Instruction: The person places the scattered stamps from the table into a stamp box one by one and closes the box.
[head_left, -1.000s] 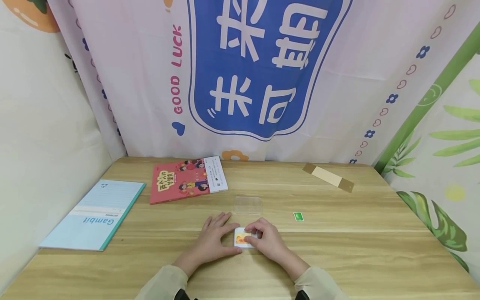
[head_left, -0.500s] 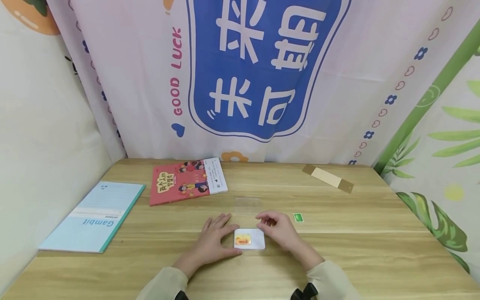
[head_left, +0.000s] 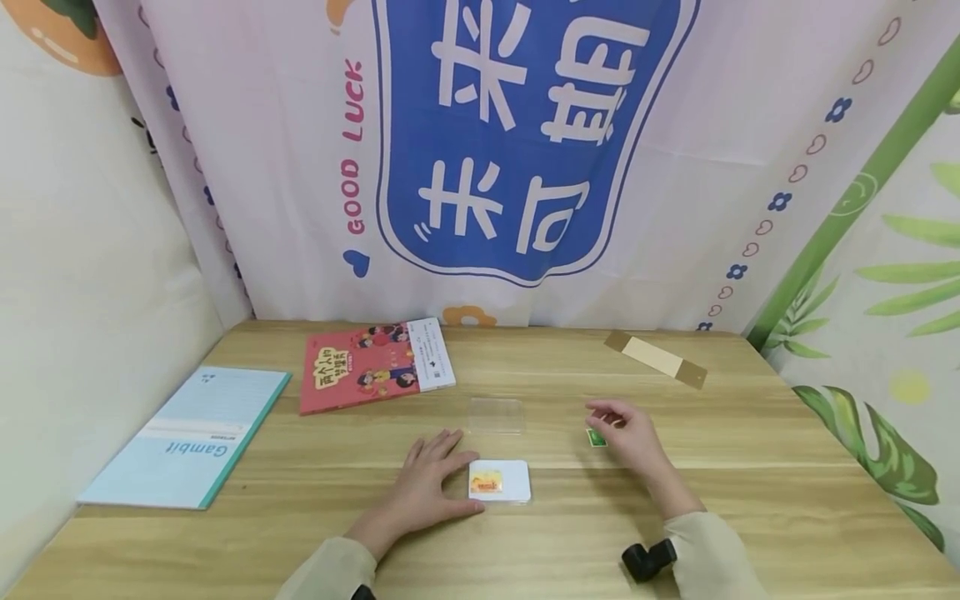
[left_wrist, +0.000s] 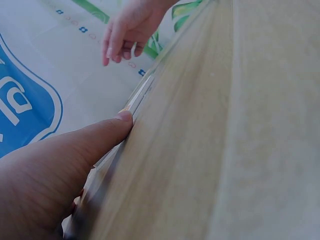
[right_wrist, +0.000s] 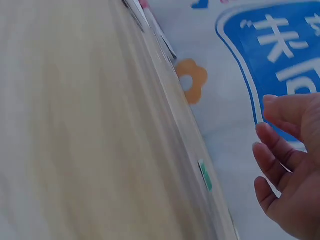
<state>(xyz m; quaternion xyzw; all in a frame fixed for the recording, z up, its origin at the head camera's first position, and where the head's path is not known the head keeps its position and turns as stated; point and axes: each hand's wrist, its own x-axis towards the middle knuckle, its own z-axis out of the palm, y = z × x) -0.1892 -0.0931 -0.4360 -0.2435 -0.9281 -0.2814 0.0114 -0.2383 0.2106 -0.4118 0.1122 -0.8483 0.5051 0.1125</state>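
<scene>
1. Left hand (head_left: 426, 482), fingers spread, touches the left end of the white card (head_left: 516, 481) bearing an orange rectangle (head_left: 486, 481).
2. Right hand (head_left: 628, 433), fingertips apart, hovers empty above the green rectangle (head_left: 597, 439).
3. Clear plastic piece (head_left: 497, 415) lies beyond the card.

The right hand (head_left: 632, 437) has moved from the white card (head_left: 516, 480) toward the green stamp (head_left: 597, 439).

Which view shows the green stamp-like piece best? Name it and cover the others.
The head view: the green stamp-like piece shows its face, though the right hand partly covers it. The right wrist view shows it uncovered, but only as a thin sliver. Left wrist: not visible.
</scene>
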